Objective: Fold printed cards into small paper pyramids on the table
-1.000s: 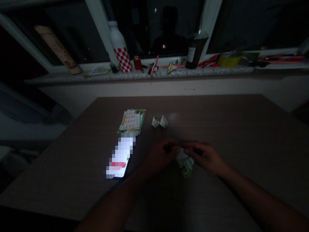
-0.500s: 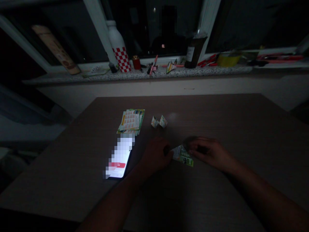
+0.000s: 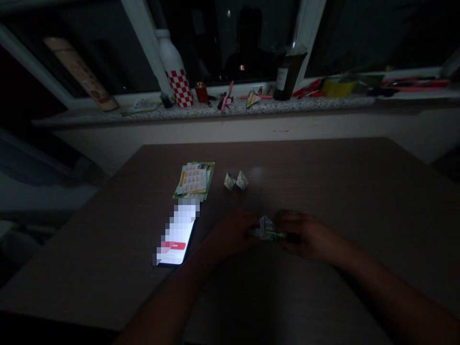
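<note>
Between my hands is a small folded paper [image 3: 266, 229], printed in white and green, its middle standing up in a peak. My left hand [image 3: 235, 232] is closed on the paper's left end, thumb and fingers pinched together. At the other end my right hand [image 3: 305, 235] pinches the paper between thumb and fingers. Dim light hides the exact fingertip contact. Just beyond my hands stands a small folded paper shape [image 3: 242, 180] with two pointed halves.
Left of my hands a lit phone [image 3: 177, 235] lies on the brown table [image 3: 323, 172]. Behind it is a pile of printed leaflets [image 3: 194, 179]. A checkered bottle [image 3: 179, 81], a small red jar [image 3: 201, 92] and a dark bag [image 3: 286, 76] stand on the windowsill [image 3: 140, 115].
The paper lay as a flatter triangle; now its middle is raised and its ends are drawn in. My right hand has moved slightly down and closed on its right end.
</note>
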A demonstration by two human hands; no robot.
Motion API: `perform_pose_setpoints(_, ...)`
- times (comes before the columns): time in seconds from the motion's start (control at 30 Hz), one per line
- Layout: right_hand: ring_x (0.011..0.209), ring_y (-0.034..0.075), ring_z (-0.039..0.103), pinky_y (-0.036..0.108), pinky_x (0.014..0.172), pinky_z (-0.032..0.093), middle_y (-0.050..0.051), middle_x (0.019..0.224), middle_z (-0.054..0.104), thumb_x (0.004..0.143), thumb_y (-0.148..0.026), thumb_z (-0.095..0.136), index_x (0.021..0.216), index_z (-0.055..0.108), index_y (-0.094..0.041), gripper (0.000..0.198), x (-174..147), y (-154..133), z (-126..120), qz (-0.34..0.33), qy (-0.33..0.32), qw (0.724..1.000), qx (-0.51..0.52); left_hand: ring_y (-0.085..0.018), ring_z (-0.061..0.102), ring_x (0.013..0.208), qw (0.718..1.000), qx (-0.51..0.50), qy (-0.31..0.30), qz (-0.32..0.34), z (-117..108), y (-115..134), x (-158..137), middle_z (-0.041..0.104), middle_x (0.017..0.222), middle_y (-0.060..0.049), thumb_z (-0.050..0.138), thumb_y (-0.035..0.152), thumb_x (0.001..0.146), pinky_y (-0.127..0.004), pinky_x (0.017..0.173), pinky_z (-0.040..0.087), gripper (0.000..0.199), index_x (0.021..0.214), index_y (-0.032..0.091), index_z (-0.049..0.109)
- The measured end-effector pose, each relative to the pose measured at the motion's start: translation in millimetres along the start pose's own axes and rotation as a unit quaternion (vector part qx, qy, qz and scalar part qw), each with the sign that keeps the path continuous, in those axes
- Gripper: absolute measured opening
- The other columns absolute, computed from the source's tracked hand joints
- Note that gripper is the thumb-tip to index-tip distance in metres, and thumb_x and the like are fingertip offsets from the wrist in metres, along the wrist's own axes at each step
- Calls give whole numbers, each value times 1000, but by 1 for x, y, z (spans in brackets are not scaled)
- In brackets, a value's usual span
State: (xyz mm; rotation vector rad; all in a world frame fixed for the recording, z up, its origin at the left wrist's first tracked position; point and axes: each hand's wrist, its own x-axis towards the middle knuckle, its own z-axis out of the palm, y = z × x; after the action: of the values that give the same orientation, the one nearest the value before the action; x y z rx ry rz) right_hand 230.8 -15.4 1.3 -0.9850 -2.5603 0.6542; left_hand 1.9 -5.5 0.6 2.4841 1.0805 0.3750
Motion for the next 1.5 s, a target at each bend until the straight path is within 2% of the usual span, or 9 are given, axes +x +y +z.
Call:
perform_pose_setpoints(0.2, 89, 19, 57, 31, 80, 46, 5, 88, 63, 79, -8, 55, 88, 65, -19, 18, 2, -4, 6, -24, 10, 1000, -15, -19, 56, 87, 999, 3, -12, 34, 1, 2, 0, 63, 89, -4, 60, 21, 81, -28, 79, 40, 12, 92, 17, 61)
perform_pose_setpoints(0.47, 81, 18, 61, 29, 73, 49, 5, 88, 66, 86, -15, 53, 97, 66, -21, 18, 5, -3, 14, -35, 40, 998, -16, -19, 57, 84, 999, 23, -18, 43, 0, 6, 0, 64, 87, -5, 53, 20, 84, -28, 75, 40, 11, 90, 15, 61)
perform_pose_setpoints(0.77, 77, 16, 64, 26, 68, 50, 5, 86, 68, 85, -14, 52, 94, 66, -20, 17, 9, 3, 16, -4, 99, 995, 18, -18, 58, 87, 1000, -17, 10, -5, 8, 3, 5, 62, 95, -6, 47, 17, 87, -28, 78, 43, 17, 97, 16, 61)
perform_pose_setpoints(1.17, 86, 18, 64, 31, 76, 52, 6, 96, 67, 82, -14, 56, 97, 66, -21, 19, 13, 5, 20, 10, 134, 989, 58, -17, 57, 87, 999, -40, 0, -14, 10, -1, 12, 61, 95, -5, 46, 16, 88, -27, 77, 44, 18, 97, 17, 62)
perform_pose_setpoints(1.33, 97, 21, 60, 37, 86, 49, 8, 102, 65, 80, -17, 62, 102, 64, -20, 22, 14, 7, 21, 26, 131, 991, 30, -17, 58, 87, 999, -48, -4, -22, 11, -3, 12, 62, 95, -5, 46, 16, 89, -28, 78, 44, 18, 96, 17, 62)
perform_pose_setpoints(1.5, 102, 24, 58, 42, 89, 47, 9, 107, 64, 79, -20, 65, 99, 68, -22, 21, 14, 11, 23, 31, 132, 991, -4, -17, 58, 87, 997, -70, 20, -14, 13, -4, 12, 63, 93, -5, 47, 16, 88, -28, 78, 44, 18, 96, 16, 62)
